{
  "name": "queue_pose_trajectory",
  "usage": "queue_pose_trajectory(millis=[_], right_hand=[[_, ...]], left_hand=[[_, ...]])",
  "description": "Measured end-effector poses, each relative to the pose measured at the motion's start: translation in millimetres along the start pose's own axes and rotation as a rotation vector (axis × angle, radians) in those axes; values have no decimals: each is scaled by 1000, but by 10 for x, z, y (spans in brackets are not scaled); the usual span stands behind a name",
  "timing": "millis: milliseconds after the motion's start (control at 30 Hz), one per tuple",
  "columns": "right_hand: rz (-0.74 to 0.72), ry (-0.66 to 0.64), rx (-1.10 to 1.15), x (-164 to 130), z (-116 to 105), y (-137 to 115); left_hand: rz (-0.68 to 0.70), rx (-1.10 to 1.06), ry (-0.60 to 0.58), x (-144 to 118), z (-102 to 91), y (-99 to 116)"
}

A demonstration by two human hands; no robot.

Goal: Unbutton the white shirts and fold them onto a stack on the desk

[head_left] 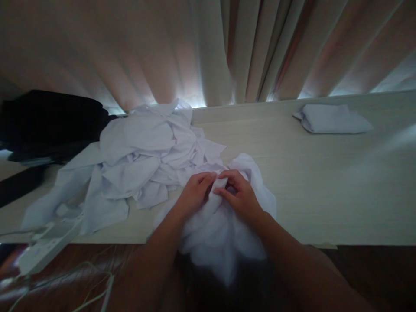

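A bunched white cloth (224, 229) lies over the front edge of the table, part of it hanging down toward my lap. My left hand (199, 188) pinches a fold of it between thumb and fingers. Close beside it, my right hand (238, 190) grips the same cloth, thumb and forefinger pressed on the raised fold. The fingertips of both hands nearly meet. To the left, a loose heap of white cloth pieces (139, 147) reaches up to the held cloth. What kind of garment or piece the cloth is, I cannot tell.
A folded white cloth (333, 119) lies at the back right of the pale table (312, 182). Dark fabric (52, 119) is piled at the far left. A white power strip (50, 245) with cables hangs over the front left edge. Curtains (162, 52) hang behind the table.
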State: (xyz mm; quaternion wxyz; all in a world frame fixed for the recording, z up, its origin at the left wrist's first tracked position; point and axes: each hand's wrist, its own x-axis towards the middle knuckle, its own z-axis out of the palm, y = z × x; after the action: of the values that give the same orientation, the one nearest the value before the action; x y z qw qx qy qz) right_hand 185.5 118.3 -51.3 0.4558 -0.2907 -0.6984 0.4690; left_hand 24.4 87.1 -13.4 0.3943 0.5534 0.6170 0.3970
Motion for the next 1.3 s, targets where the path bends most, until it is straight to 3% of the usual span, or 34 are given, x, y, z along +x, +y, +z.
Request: queue_pose_trajectory(millis=[133, 400, 633, 733, 833, 1000, 1100, 1167, 1300], right_hand=[[36, -62, -27, -10, 10, -40], [99, -29, -47, 13, 13, -81], [189, -33, 144, 24, -3, -27], [224, -9, 152, 25, -21, 20], [189, -9, 117, 36, -42, 38], [-53, 42, -36, 68, -70, -59], [-123, 56, -62, 58, -74, -113], [-113, 33, 4, 36, -69, -108], [41, -12, 144, -4, -54, -50]], left_hand=[[20, -25, 17, -32, -42, -30], [75, -61, -30, 4, -114, -74], [-6, -419, 90, 56, -89, -113], [-13, -471, 104, 58, -89, -109], [-6, -496, 119, 52, -115, -92], [26, -649, 69, 44, -130, -68], [36, -601, 77, 27, -115, -54], [42, -541, 88, 8, -111, -41], [61, -477, 130, -39, -115, -2]])
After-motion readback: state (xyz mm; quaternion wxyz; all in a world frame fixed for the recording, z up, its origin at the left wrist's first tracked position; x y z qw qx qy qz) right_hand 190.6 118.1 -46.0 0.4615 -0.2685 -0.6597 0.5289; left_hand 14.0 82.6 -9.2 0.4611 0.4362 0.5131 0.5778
